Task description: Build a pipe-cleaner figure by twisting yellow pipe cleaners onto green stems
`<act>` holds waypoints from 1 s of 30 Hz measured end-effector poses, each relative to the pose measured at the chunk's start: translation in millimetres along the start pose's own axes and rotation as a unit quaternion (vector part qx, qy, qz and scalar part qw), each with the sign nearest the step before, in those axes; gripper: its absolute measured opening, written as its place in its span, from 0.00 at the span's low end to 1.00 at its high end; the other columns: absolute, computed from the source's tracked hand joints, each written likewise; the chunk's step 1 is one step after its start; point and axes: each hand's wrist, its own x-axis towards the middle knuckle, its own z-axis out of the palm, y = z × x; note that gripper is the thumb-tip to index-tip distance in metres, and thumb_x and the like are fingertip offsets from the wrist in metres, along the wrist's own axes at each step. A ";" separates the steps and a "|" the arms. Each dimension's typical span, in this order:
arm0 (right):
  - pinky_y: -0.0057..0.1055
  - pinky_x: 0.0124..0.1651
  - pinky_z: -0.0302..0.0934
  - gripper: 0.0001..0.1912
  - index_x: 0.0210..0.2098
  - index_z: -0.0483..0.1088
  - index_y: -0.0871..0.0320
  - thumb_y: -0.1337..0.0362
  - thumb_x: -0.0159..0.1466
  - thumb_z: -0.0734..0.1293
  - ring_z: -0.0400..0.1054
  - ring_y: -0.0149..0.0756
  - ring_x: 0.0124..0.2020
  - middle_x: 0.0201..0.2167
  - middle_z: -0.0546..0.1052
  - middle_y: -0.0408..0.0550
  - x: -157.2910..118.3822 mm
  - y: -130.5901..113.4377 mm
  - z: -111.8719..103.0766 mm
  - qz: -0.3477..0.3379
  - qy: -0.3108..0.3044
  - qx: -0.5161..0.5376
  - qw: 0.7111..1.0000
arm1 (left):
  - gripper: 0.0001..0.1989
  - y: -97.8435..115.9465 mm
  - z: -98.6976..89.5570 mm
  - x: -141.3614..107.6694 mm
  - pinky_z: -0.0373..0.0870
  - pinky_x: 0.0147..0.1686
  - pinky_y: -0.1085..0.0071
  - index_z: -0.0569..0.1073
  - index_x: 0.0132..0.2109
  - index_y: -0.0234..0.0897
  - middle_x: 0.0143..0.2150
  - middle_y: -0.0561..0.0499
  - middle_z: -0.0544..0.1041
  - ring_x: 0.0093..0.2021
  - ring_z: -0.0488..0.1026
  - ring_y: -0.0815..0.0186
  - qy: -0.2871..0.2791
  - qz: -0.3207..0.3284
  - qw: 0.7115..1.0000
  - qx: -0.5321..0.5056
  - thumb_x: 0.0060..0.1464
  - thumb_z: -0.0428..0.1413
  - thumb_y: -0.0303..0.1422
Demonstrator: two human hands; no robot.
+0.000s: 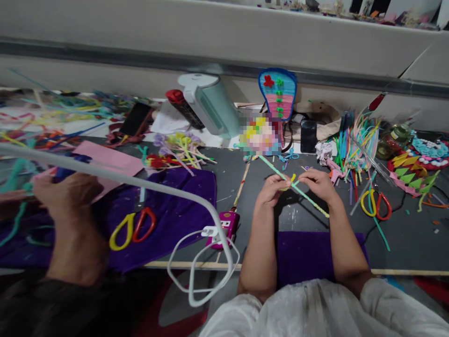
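My left hand (271,189) pinches a long light-green pipe cleaner (310,200) near its middle, with a small yellow piece (293,178) at the fingertips. The pipe cleaner slants from upper left to lower right, its lower end looking yellowish. On the other side, my right hand (320,183) is closed in a pinch on a short green strand that branches from it. Both hands are above the dark grey table (256,210), close together. Beneath my forearms lies a purple cloth (303,257).
A co-worker's hand (72,192) works at the left, behind a white cable (140,180). The cable loops by a magenta power strip (228,224). Yellow-and-red scissors (376,204) and a pipe cleaner bundle (358,140) lie right; a pale-green kettle (213,105) stands behind.
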 end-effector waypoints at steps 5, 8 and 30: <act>0.30 0.38 0.62 0.10 0.30 0.78 0.55 0.58 0.62 0.66 0.70 0.32 0.30 0.28 0.78 0.44 3.2 1.8 10.3 0.002 0.003 0.109 0.994 | 0.12 -5.2 -4.0 1.7 0.72 0.32 0.69 0.73 0.24 0.34 0.21 0.53 0.73 0.21 0.69 0.72 -0.038 0.001 0.997 -0.072 0.30 0.69 0.29; 0.31 0.38 0.63 0.11 0.29 0.78 0.55 0.57 0.61 0.67 0.71 0.33 0.31 0.28 0.78 0.44 4.9 3.0 16.5 0.021 0.005 0.147 0.989 | 0.13 -7.3 -2.8 3.2 0.73 0.32 0.70 0.73 0.24 0.34 0.22 0.54 0.74 0.22 0.70 0.72 -0.023 0.000 0.994 -0.110 0.30 0.69 0.28; 0.30 0.37 0.58 0.17 0.40 0.75 0.58 0.64 0.70 0.54 0.71 0.36 0.32 0.30 0.78 0.51 -1.1 2.3 75.2 0.002 0.096 -0.226 0.969 | 0.18 -11.0 12.9 16.9 0.71 0.32 0.75 0.74 0.24 0.32 0.23 0.54 0.76 0.25 0.73 0.72 0.175 0.157 0.959 -0.160 0.27 0.73 0.32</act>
